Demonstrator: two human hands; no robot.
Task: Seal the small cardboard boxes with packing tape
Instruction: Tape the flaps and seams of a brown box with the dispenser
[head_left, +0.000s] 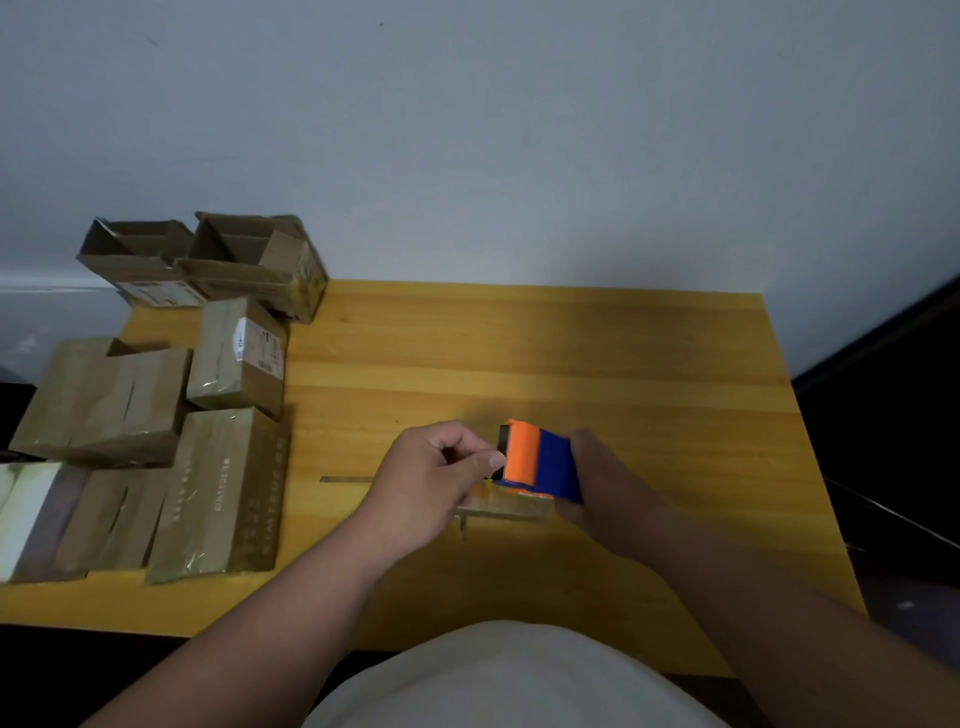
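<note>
The right hand (597, 483) grips a blue and orange tape dispenser (537, 460) over the wooden table (571, 364), while the left hand (434, 478) pinches at its front edge. The cardboard boxes (156, 395) sit clustered at the table's left; one (223, 493) reads "KIATRUE", and another (236, 356) carries a white shipping label too small to read.

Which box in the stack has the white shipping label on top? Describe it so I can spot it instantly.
Start at the yellow wooden table and go to the cluster of cardboard boxes along its left edge. The labelled box is just in front of the two open boxes at the back; it alone has a white label across its top.
</note>
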